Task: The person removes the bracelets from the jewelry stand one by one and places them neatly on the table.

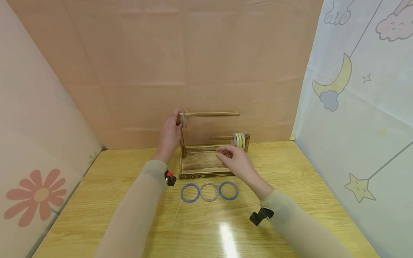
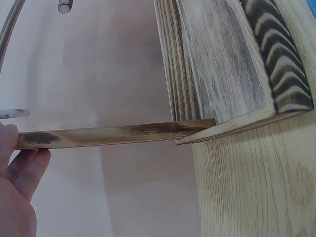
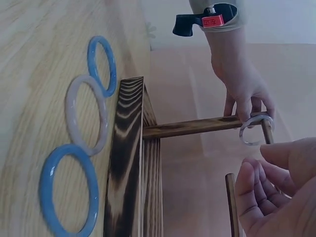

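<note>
A wooden bangle stand (image 1: 206, 176) with a tray base stands on the table. My left hand (image 1: 170, 134) grips the top of its left post (image 2: 108, 136), thumb on one side and fingers on the other. Beside that hand, a pale translucent bangle (image 3: 243, 133) hangs at the post end of the upper rod (image 1: 213, 114). My right hand (image 1: 237, 161) hovers in front of the tray, its fingers loosely bent, with nothing visible in its grasp. Near it, several white and yellow bangles (image 1: 239, 140) hang on the lower rod (image 1: 221, 138).
In front of the stand, a blue bangle (image 1: 190, 193), a pale pinkish bangle (image 1: 209, 192) and another blue bangle (image 1: 228, 190) lie in a row on the wooden table (image 1: 129, 200). A beige backdrop (image 1: 129, 71) rises behind, with printed cloth walls at both sides.
</note>
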Available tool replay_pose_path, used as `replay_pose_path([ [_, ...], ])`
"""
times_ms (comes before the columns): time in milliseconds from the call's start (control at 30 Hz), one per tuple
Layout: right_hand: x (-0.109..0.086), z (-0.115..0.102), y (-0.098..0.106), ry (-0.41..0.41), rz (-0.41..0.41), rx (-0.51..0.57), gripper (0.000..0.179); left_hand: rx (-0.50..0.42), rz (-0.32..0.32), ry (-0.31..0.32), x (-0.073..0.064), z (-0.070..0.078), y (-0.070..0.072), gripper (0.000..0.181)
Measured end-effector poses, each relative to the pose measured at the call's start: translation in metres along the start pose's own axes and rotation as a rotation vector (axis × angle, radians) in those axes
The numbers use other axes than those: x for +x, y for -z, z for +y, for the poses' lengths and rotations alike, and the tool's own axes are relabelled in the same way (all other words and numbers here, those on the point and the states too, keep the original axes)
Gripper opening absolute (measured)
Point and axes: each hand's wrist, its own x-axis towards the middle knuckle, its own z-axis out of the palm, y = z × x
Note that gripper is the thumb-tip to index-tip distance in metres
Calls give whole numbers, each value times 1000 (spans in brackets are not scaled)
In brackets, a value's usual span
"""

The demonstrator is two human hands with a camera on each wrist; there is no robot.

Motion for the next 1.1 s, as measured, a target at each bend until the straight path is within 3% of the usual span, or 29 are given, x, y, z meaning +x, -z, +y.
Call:
replay_pose_path([
  [400, 23, -23, -9, 52, 62, 203, 27, -13, 17, -6, -2, 0, 0, 61],
  [700, 45, -40, -20, 87, 111, 222, 31, -10, 11, 7, -3, 1, 2, 63],
  [1100, 75, -60, -33, 75, 124, 343, 31, -37, 13, 6, 3, -1, 4, 61],
])
